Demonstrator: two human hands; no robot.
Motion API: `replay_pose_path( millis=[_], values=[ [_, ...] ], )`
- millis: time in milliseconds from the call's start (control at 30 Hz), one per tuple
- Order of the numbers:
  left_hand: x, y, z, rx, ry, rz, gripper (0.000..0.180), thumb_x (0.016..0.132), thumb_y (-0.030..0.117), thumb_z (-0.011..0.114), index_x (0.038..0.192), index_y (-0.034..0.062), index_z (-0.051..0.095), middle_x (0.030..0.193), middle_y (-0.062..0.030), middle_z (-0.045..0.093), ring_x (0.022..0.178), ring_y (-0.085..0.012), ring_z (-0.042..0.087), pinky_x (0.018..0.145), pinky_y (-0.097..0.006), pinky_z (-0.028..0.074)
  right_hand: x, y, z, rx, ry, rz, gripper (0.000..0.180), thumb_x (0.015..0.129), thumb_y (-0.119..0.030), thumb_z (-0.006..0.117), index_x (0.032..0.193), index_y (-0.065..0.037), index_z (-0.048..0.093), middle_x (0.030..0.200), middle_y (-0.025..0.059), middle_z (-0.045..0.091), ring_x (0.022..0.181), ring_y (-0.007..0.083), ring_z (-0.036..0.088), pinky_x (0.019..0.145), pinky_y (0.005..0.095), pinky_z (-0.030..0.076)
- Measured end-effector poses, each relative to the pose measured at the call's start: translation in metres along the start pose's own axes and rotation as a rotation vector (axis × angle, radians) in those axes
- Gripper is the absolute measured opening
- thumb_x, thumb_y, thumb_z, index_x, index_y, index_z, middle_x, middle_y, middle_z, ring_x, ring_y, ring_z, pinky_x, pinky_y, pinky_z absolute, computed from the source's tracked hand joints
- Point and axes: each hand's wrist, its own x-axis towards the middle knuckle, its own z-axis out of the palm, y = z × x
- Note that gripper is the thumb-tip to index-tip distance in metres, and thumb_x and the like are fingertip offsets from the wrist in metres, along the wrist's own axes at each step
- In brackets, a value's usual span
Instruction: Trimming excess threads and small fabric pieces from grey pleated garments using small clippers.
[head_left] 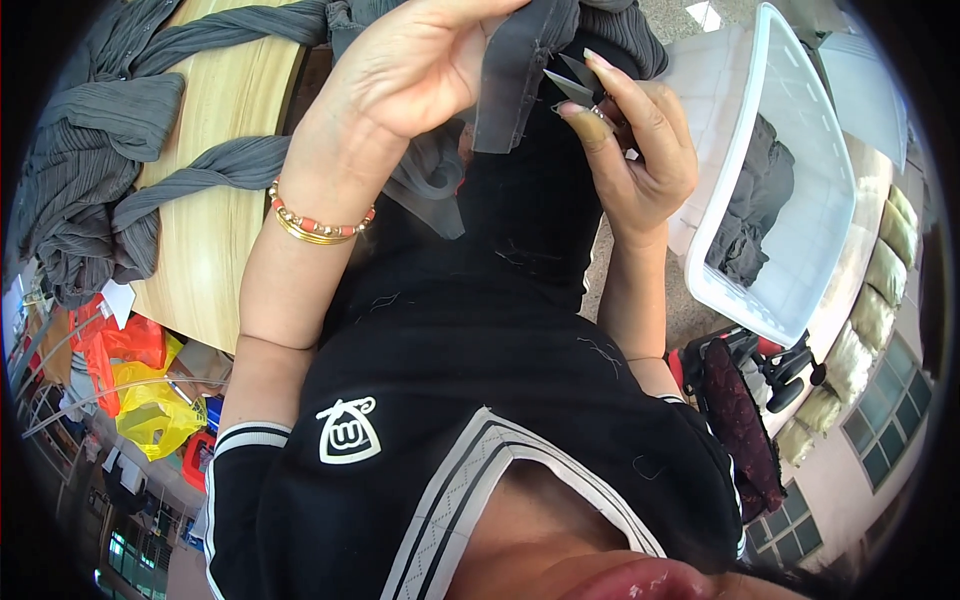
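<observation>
My left hand (420, 80) is raised at the top middle, closed on the upper part of a dark grey piece of fabric (508, 95). Its fingertips run out of the top of the picture. To the right of that fabric, my right hand (648, 140) holds small thread snips (570, 88). Their pointed blades are apart and aim left at the fabric's edge, and I cannot tell whether they touch it. Below my left hand, a thin grey flap of fabric (430, 195) hangs over my black clothing, where loose threads cling.
A wooden table (215, 230) on the left bears heaped grey ribbed garments (95, 190). To the right, a white plastic bin (700, 270) holds dark grey cloth (758, 205). Red and yellow plastic bags (155, 405) lie at the lower left.
</observation>
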Motion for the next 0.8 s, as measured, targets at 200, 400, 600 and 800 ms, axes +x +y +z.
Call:
replay_pose_path(
  millis=[200, 400, 600, 800],
  values=[
    [-0.007, -0.003, 0.01, -0.048, 0.323, -0.008, 0.017, 0.104, 0.006, 0.054, 0.115, -0.0026, 0.064, 0.109, -0.0114, 0.073, 0.099, -0.0179, 0.072, 0.086, -0.028, 0.061, 0.004, 0.004, 0.005, -0.032, 0.034, -0.053, 0.047, 0.071, -0.005, 0.089, 0.116, -0.004, 0.075, 0.081, 0.0024, 0.062, 0.064, 0.0088, 0.055, 0.054, 0.0224, 0.044],
    [-0.006, -0.005, 0.008, -0.042, 0.227, -0.011, 0.016, 0.104, 0.007, 0.054, 0.114, -0.0018, 0.064, 0.106, -0.0102, 0.073, 0.095, -0.0163, 0.072, 0.083, -0.027, 0.061, 0.007, -0.001, 0.005, -0.05, 0.021, -0.025, 0.046, 0.072, -0.005, 0.089, 0.116, -0.004, 0.075, 0.079, 0.002, 0.061, 0.065, 0.0084, 0.055, 0.055, 0.0223, 0.044],
    [-0.005, -0.005, 0.008, -0.016, 0.238, -0.013, 0.016, 0.105, 0.008, 0.054, 0.113, -0.0014, 0.063, 0.105, -0.0094, 0.073, 0.094, -0.0159, 0.072, 0.082, -0.027, 0.061, 0.008, 0.002, 0.002, -0.024, 0.003, -0.025, 0.044, 0.072, -0.005, 0.089, 0.114, -0.003, 0.076, 0.078, 0.0015, 0.061, 0.064, 0.0084, 0.054, 0.054, 0.0222, 0.042],
    [-0.004, -0.005, 0.007, -0.01, 0.241, -0.015, 0.016, 0.105, 0.008, 0.054, 0.113, -0.0012, 0.063, 0.104, -0.0091, 0.072, 0.093, -0.0157, 0.072, 0.082, -0.027, 0.061, 0.009, 0.004, 0.0, -0.005, -0.014, -0.021, 0.042, 0.073, -0.004, 0.088, 0.113, -0.003, 0.076, 0.079, 0.0018, 0.062, 0.064, 0.0084, 0.053, 0.055, 0.0224, 0.042]
  ],
)
